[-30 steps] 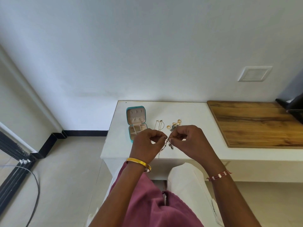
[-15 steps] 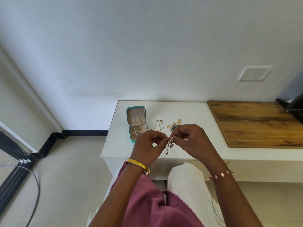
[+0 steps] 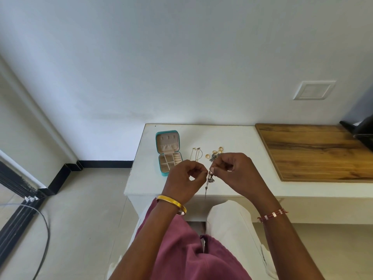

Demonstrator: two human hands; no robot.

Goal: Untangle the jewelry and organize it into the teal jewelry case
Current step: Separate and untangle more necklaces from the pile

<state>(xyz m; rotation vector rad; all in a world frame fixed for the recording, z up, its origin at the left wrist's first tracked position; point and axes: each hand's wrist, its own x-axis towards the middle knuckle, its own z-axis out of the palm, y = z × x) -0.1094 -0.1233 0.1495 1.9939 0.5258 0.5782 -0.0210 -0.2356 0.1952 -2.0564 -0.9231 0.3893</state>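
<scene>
While the white table [image 3: 238,138] carries a wooden board [image 3: 314,152] on its right part, the open teal jewelry case [image 3: 168,152] lies near the left end with its lid laid back. Above the table's near edge, the left hand [image 3: 182,178] and right hand [image 3: 237,174] meet, each pinching a small tangled necklace [image 3: 210,179] whose chain hangs down between them. Behind the hands, a thin gold chain [image 3: 195,154] and several gold rings [image 3: 216,152] lie on the table.
</scene>
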